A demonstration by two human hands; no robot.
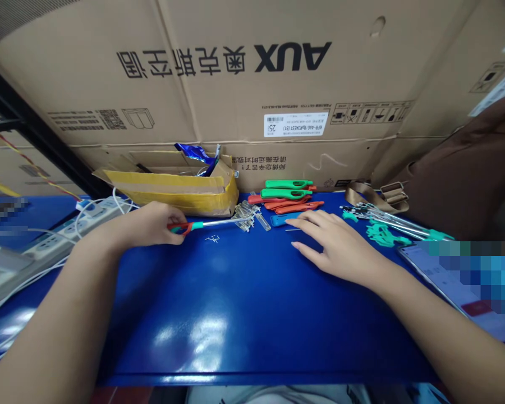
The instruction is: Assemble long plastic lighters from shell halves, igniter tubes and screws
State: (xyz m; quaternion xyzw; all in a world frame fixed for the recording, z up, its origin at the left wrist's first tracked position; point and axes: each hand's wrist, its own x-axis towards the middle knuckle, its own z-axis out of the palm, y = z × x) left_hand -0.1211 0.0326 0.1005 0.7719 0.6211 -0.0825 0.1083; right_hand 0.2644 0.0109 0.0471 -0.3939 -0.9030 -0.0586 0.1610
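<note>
Pinching the red-and-teal handle of a slim tool between thumb and curled fingers, the left hand rests on the blue table. The tool's bare metal shaft lies flat, running left to right, with its tip pointing right at what may be clear tubes. The right hand lies flat, fingers loosely spread, beside a blue handle.

Bare forearms, uncovered from the lower corners of the frame to the wrists, smooth and slender. Left hand and right hand likewise bare, fingers long and slim. Nails on the right hand rounded, evenly trimmed, neatly kept. Along the bottom edge, between the two arms, a narrow strip of whitish, faintly blue cloth, creased, probably the wearer's clothing, too cropped for certainty.
</note>
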